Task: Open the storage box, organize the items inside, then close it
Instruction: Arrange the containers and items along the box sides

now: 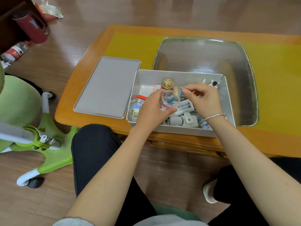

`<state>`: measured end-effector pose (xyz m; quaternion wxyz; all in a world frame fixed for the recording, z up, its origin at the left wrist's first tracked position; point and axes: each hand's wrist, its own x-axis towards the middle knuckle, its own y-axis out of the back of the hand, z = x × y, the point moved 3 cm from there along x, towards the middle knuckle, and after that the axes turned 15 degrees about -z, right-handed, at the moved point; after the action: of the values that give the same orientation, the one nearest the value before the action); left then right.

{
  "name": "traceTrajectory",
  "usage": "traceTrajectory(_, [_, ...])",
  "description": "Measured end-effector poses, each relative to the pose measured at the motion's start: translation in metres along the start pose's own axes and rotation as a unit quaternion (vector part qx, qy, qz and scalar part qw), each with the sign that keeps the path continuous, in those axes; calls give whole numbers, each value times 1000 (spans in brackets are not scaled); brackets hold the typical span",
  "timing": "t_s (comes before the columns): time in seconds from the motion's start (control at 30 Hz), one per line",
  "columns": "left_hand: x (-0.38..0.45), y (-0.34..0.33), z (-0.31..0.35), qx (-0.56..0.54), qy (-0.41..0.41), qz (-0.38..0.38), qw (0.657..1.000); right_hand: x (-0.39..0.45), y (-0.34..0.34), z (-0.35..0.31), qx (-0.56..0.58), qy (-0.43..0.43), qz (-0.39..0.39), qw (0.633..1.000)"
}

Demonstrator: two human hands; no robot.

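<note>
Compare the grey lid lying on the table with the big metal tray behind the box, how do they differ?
The grey lid is matte and opaque grey; the metal tray is shiny and reflective. The lid is a narrow rectangle with fairly tight corners; the tray is broader with widely rounded corners. The lid lies left of the storage box, fully in view; the tray sits behind the box, which partly hides it. Both are shallow, empty, and lie flat on the table.
</note>
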<state>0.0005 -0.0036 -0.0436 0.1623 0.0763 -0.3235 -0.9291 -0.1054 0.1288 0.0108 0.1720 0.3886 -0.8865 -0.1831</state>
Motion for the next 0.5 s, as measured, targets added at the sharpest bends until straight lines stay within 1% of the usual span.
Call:
traceTrajectory(0.1, [0,1,0,35,-37,9,999,-1,-2,0,20,-8,-11,1000])
traceTrajectory(0.17, [-1,1,2,45,-48,21,998,-1,-5,1,34,-22,-19,999])
traceTrajectory(0.33, [-5,1,7,49,-41,6,998,3,-9,1,37,-45,-28,998])
traceTrajectory(0.43, [-6,-1,7,49,-27,1,998,5,-14,-3,32,-52,-49,997])
traceTrajectory(0.5, [-5,-1,5,41,-16,5,999,6,-11,-3,47,-59,-27,997])
